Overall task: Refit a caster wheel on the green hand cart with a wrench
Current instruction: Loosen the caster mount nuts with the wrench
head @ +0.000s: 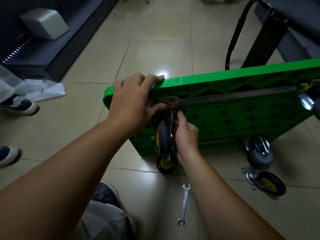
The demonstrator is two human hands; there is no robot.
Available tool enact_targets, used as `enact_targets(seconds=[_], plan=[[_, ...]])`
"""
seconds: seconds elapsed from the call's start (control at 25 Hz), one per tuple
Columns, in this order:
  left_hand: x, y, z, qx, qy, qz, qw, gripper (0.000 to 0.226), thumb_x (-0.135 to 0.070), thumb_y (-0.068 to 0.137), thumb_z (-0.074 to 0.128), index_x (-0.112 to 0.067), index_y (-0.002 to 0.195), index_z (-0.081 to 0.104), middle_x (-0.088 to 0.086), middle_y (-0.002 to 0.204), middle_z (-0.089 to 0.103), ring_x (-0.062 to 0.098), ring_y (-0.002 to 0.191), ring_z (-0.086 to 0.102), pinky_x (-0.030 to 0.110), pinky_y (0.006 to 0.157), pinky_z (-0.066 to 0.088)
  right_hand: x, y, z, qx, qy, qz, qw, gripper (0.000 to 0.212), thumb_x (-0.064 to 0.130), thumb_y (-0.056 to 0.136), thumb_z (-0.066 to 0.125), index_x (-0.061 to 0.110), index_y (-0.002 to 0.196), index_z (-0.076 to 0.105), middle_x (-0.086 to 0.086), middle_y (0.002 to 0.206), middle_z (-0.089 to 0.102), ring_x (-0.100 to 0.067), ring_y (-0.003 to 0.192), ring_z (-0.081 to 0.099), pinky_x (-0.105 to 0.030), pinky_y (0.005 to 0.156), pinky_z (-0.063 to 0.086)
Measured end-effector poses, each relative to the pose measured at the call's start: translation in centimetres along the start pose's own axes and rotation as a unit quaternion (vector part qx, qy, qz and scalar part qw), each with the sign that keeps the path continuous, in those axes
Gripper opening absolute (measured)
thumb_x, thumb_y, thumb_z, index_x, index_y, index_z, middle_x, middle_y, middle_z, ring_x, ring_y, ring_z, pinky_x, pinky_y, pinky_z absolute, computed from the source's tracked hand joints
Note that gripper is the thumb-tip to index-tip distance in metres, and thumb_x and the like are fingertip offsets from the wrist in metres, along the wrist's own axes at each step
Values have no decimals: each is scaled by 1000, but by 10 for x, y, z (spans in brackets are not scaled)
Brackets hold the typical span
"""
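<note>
A person steadies a green cart (225, 122) tipped on its long edge on a tiled floor (155, 40), its ribbed underside facing the camera, while a black caster (163, 135) is held against the corner at the frame's centre. The left hand (128, 104), at 10 o'clock from the caster, grips the cart's upper rim, fingers hooked over the edge and thumb reaching down to the caster's mounting plate (170, 99). The right hand (186, 134), at 3 o'clock from the caster, is narrowly curled against the wheel's metal fork with its thumb raised toward the plate's lower corner; whether it pinches a bolt or nut cannot be told.

The wrench (184, 204) lies untouched on the floor at 6 o'clock, well apart from both hands and just beside the right forearm. A second black-and-yellow wheel (165, 164) sits at the cart's lower corner, directly below the caster. A grey caster (259, 153) is mounted on the lower edge at 4 o'clock, and a loose caster (267, 182) rests on the tiles just below it. A metal bar (233, 97) runs from the plate toward 3 o'clock. The cart's black handle (236, 33) rises at 1 o'clock. A bystander's shoe (20, 105) stands at 9 o'clock.
</note>
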State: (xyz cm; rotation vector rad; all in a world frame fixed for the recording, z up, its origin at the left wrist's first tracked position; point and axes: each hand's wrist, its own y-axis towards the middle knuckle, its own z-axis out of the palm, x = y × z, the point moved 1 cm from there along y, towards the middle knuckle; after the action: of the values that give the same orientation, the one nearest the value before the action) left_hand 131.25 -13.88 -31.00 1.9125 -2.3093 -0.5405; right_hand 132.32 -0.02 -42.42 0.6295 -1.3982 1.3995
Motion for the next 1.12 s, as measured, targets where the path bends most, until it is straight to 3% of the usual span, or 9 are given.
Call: enact_targets(seconds=[0.08,0.16,0.24,0.44,0.56,0.64,0.84,1.12], plan=[[-2,-3,0,-2,-1,-2,1000,66,-55,86,68,-33,144,46,3,124,55,25,116,50,39,99,30,0,-7,0,14,-6,-9,1000,60,44,97,59,-16,92,61,-15,74,56,-16,70,49,-29,65,36],[-3,-3,-1,-2,-2,-5,1000,66,-54,86,70,-32,144,47,3,123,56,26,116,50,39,99,30,5,-8,2,15,-20,-28,999,48,36,101,57,-5,78,65,-5,69,56,-15,66,49,-28,63,37],[-2,-1,-1,1,-4,-10,1000,66,-54,85,70,-32,144,47,4,124,56,26,117,50,40,99,31,7,-6,6,4,-36,-71,997,46,30,101,57,1,66,58,-3,61,49,-13,60,43,-28,60,34],[-1,3,0,3,-3,-14,1000,67,-56,84,69,-32,143,47,2,122,55,25,116,50,39,99,30,14,-1,7,-34,-59,-94,993,41,22,97,64,-5,66,61,-2,55,50,-8,48,41,-23,49,33],[0,3,1,6,-3,-16,1000,68,-58,83,67,-33,143,46,2,124,55,24,116,49,39,98,30,18,2,1,-26,-19,-52,998,20,13,89,74,9,70,68,2,62,66,1,48,56,-14,50,43],[0,3,1,8,0,-17,1000,68,-59,83,65,-34,143,46,3,124,55,25,116,49,39,98,31,19,5,-3,-18,9,-31,999,11,8,82,80,10,78,70,-2,71,72,-1,57,64,-16,56,48],[0,4,1,9,-1,-21,1000,69,-60,83,62,-34,144,46,2,125,56,24,117,49,40,99,31,19,9,-8,-4,93,-2,996,12,15,86,78,6,83,72,-7,76,76,-14,74,73,-26,71,59],[0,5,1,12,-1,-19,1000,72,-65,80,57,-33,143,47,2,124,56,25,116,50,41,97,32,19,10,-3,-35,101,-37,994,20,4,78,83,0,92,69,-10,81,75,-9,69,72,-16,64,53]])
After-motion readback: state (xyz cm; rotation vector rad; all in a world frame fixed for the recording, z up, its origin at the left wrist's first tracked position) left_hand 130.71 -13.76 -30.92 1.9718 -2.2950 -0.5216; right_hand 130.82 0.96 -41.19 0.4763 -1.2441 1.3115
